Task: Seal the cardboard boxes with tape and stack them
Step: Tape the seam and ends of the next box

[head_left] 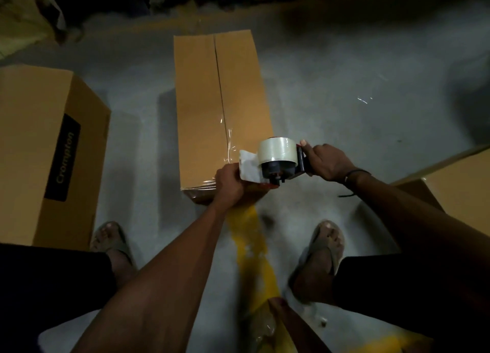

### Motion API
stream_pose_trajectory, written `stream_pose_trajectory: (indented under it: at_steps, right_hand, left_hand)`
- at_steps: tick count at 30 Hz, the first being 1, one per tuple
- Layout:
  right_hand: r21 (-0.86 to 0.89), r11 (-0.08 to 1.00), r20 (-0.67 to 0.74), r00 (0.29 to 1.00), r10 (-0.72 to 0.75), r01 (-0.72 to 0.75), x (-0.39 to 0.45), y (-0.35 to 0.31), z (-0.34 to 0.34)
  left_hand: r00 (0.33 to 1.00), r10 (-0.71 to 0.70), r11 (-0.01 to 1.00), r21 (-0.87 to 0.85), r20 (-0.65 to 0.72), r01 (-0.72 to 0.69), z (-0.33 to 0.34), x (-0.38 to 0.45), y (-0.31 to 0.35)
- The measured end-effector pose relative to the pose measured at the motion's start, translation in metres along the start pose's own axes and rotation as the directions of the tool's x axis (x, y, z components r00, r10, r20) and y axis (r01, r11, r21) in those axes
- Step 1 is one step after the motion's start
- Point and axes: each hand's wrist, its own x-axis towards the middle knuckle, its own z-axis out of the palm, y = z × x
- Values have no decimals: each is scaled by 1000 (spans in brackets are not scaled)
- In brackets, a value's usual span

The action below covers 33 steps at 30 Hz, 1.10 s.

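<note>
My left hand (228, 185) pins the tape end on the box (220, 108); my right hand (326, 161) grips the tape dispenser (275, 161). Seam barely taped; stacking remains.

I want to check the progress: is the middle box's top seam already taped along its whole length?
No. On the middle box shiny tape covers only the near part of the seam; the far part shows a bare dark slit.

A long cardboard box (220, 108) lies in the middle of the frame on the floor (344, 100). At its lower end, the tape dispenser (275, 161) sits between the left hand (229, 185) and the right hand (328, 161). A second box (39, 145) stands at the left edge, a third box (461, 185) at the right edge. Two feet are below, one at each side.
</note>
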Motion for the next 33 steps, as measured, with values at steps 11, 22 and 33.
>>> stream_pose_trajectory:
  at_steps: [11, 22, 33]
  right_hand:
    - [-105, 990, 1, 995, 96, -95, -16, 61, -9]
    - [-161, 982, 6, 995, 102, -99, -5, 50, -14]
    - [-95, 988, 12, 993, 119, -118, -14, 55, -9]
  left_hand:
    - [988, -89, 995, -41, 126, 95, -2, 12, 7]
    - [915, -248, 965, 3, 318, 261, 3, 25, 55]
    - [889, -232, 787, -461, 394, 410, 38, 7, 56]
